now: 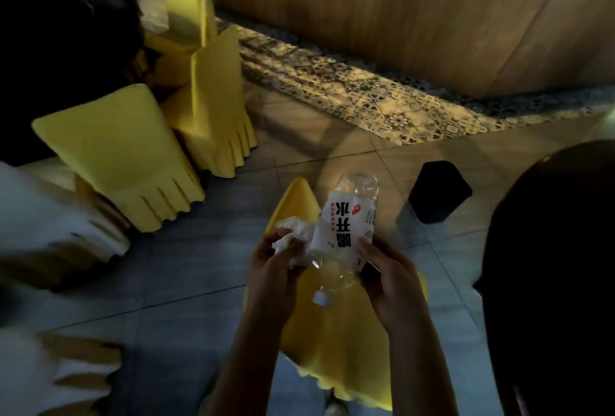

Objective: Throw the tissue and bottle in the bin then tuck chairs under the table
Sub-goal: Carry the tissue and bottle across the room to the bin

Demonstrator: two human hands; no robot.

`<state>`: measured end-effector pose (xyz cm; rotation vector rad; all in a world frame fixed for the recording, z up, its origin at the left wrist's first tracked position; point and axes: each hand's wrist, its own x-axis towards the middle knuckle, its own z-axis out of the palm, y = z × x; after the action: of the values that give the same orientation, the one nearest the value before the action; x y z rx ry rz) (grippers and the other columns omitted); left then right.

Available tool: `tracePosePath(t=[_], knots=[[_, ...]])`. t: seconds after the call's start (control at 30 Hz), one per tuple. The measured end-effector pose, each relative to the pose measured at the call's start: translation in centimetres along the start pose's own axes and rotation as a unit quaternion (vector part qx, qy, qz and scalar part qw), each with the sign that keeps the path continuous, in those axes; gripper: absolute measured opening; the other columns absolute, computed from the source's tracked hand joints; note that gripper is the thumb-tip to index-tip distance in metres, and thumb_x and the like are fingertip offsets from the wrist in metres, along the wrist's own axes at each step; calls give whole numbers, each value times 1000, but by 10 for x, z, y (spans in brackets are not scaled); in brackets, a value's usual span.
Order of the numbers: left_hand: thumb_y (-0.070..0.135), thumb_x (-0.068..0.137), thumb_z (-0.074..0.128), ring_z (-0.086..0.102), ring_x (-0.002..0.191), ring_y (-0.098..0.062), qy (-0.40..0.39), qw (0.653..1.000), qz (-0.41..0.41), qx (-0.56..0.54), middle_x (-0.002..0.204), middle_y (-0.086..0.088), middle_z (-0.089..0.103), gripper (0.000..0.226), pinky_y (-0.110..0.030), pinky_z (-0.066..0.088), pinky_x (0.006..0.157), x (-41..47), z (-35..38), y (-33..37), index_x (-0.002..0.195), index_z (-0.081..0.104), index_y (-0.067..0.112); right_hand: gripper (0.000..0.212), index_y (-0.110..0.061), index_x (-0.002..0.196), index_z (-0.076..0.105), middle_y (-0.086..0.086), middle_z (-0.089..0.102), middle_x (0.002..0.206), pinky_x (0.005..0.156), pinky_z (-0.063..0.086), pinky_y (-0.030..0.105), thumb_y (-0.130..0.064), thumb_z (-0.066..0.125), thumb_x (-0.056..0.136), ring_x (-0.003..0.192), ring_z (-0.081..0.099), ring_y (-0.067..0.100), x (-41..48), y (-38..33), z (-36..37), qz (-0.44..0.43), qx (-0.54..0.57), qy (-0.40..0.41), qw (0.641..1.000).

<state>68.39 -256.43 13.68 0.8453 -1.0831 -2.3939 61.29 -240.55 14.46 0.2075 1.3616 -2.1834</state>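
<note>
A clear plastic bottle [344,232] with a white label and white cap is held between both hands, cap end toward me. My right hand [387,277] grips its right side. My left hand [276,269] holds a crumpled white tissue [294,234] against the bottle's left side. A dark bin [437,192] stands on the floor just beyond and to the right of the bottle. Directly below my hands is a chair in a yellow cover [336,332].
More yellow-covered chairs [119,152] stand at the left around a dark round table [50,59]. White-covered chairs [43,226] sit at the left edge. A wooden counter wall [399,16] runs along the back. A dark table edge [549,266] fills the right.
</note>
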Motion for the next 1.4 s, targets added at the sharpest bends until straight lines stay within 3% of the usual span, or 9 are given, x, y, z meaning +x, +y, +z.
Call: tracePosePath(t=[0.13,0.33,0.53,0.63,0.83,0.93,1.07,1.2,1.4], knots=[[-2,83,65,74,81,-24,7,999,33,-4,94,-13,76,22,-33,63,63,5,-63,50,89,76,16,30,-10,106,81,20,78,112,70,63,34,-21,77,79,102,77,33,2,39,69,9,-28,-24,999],[-6,89,64,76,92,-17,63,993,87,51,117,-10,68,31,-30,61,68,17,-182,132,111,66,16,30,-15,111,79,16,78,117,81,60,37,-23,73,83,110,75,30,0,94,168,0,-67,-37,997],[12,82,72,74,102,-20,54,991,101,64,110,-3,76,36,-27,60,72,20,-270,206,118,69,14,24,-20,104,82,12,79,114,85,58,42,-25,72,83,108,76,27,-9,135,240,-7,-102,-45,994],[5,84,72,74,103,-21,60,991,95,79,110,-4,77,32,-25,60,73,27,-293,227,113,73,16,18,-14,105,80,8,81,109,76,62,34,-14,67,92,104,77,26,-3,149,265,-10,-115,-48,992],[11,84,72,75,101,-20,68,989,109,76,110,-6,78,28,-28,60,73,58,-309,251,112,75,17,44,-6,121,73,18,78,116,96,56,52,-22,72,79,110,74,35,32,165,311,19,-117,-44,992],[7,91,68,75,101,-20,77,990,93,74,111,-2,77,27,-32,61,73,84,-310,262,113,75,21,45,-7,120,74,18,78,116,99,55,55,-23,74,78,109,74,34,62,170,328,30,-124,-46,991],[5,93,63,72,108,-24,89,988,105,75,119,-4,73,31,-34,61,75,134,-305,285,122,69,14,31,-13,113,78,17,78,116,89,61,48,-21,74,83,109,75,34,119,167,355,48,-109,-53,991],[-4,90,65,72,106,-22,88,984,122,90,124,-4,69,44,-39,63,79,196,-285,311,128,65,19,30,-12,116,77,17,77,117,99,57,53,-21,72,87,113,73,35,183,147,387,37,-93,-58,993],[-7,89,66,74,104,-20,61,978,147,135,115,3,76,50,-42,64,81,283,-247,349,129,64,23,38,-5,123,71,17,78,116,75,65,34,-16,71,86,108,75,32,263,101,435,14,-44,-82,996]])
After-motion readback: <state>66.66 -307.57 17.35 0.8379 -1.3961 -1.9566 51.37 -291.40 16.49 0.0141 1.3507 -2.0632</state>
